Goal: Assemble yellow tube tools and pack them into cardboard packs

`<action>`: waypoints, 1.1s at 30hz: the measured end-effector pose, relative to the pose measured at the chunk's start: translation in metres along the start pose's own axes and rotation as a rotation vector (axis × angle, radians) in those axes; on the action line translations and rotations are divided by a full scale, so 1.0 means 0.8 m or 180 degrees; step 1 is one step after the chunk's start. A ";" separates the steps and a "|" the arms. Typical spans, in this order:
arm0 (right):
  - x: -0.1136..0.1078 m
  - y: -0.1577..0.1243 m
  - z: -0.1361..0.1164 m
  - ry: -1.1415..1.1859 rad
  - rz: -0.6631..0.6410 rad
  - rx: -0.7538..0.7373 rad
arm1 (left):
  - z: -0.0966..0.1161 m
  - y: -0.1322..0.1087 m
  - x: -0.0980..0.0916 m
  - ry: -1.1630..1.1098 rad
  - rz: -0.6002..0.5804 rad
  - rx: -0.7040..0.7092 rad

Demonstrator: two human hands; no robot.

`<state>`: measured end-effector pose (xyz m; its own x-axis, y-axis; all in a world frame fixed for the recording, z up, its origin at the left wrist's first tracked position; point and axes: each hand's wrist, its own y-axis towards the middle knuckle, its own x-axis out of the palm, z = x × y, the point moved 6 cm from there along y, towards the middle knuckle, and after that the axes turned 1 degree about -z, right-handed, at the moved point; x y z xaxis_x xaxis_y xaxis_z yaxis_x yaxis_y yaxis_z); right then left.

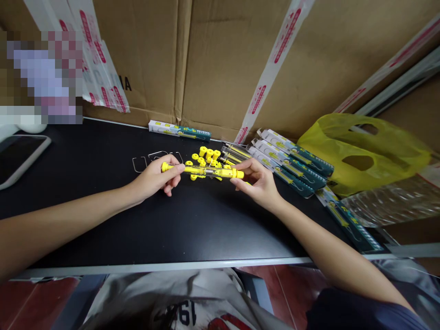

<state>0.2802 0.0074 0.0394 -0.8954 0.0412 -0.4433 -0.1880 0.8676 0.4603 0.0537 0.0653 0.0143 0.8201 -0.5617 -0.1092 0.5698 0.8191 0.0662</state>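
Observation:
My left hand (163,175) pinches the yellow left end of a clear tube spring scale (209,172), thumb along the top. On its yellow right end, the thumb and fingers of my right hand (257,182) are closed. The scale lies nearly level between both hands, above the table, with metallic and yellow parts showing inside. Just behind it is a heap of small yellow plastic caps (206,156), partly hidden by the tube. Bent wire hooks (140,164) lie beyond my left hand. Clear tubes with yellow and black parts (237,151) rest behind my right hand.
Printed boxes (292,156) are stacked at the right, beside a yellow plastic bag (330,146). One more box (179,130) lies against the large cardboard carton (227,59) at the back. A phone (20,158) sits at the left of the black table (192,233).

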 end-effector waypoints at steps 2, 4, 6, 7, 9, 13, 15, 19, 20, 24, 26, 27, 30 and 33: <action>-0.003 0.001 -0.004 -0.0217 0.0070 -0.0095 | 0.000 0.000 0.000 -0.0001 -0.0004 -0.0001; -0.007 0.003 -0.009 -0.0526 0.0179 -0.0271 | 0.001 0.000 0.000 -0.0007 -0.0003 0.0004; -0.009 0.004 -0.013 -0.0674 0.0233 -0.0399 | 0.001 0.000 0.000 -0.0013 0.0000 0.0020; -0.009 0.004 -0.013 -0.0652 0.0220 -0.0404 | 0.001 0.001 0.000 -0.0010 0.0006 0.0024; -0.006 0.004 -0.010 -0.0483 0.0164 -0.0318 | 0.000 0.001 0.000 -0.0007 0.0009 0.0023; 0.000 0.001 -0.002 -0.0098 0.0041 -0.0062 | -0.002 0.002 0.000 -0.0008 -0.0003 0.0020; 0.002 0.001 0.000 0.0005 0.0000 0.0020 | -0.002 0.001 0.000 0.0003 0.0000 0.0020; -0.002 0.003 -0.004 -0.0123 0.0072 -0.0032 | -0.001 -0.001 0.000 0.0009 0.0004 0.0007; -0.003 0.003 -0.006 -0.0230 0.0116 -0.0106 | -0.001 -0.001 0.000 0.0007 -0.0001 0.0004; -0.005 0.004 -0.010 -0.0452 0.0183 -0.0274 | -0.001 0.000 0.000 0.0014 -0.0004 0.0011; -0.003 0.003 -0.006 -0.0278 0.0129 -0.0176 | -0.001 0.001 0.000 0.0015 -0.0005 0.0020; -0.002 0.002 -0.004 -0.0166 0.0097 -0.0124 | -0.002 0.002 -0.001 0.0014 -0.0009 0.0021; 0.003 0.001 0.000 0.0075 -0.0011 -0.0009 | -0.003 0.002 -0.001 -0.0008 -0.0027 0.0021; 0.006 0.000 0.002 0.0232 -0.0100 0.0117 | -0.003 0.002 -0.001 -0.0018 -0.0034 0.0017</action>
<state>0.2767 0.0081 0.0363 -0.9165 -0.0212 -0.3994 -0.2026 0.8856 0.4180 0.0540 0.0669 0.0120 0.8143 -0.5710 -0.1043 0.5787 0.8125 0.0704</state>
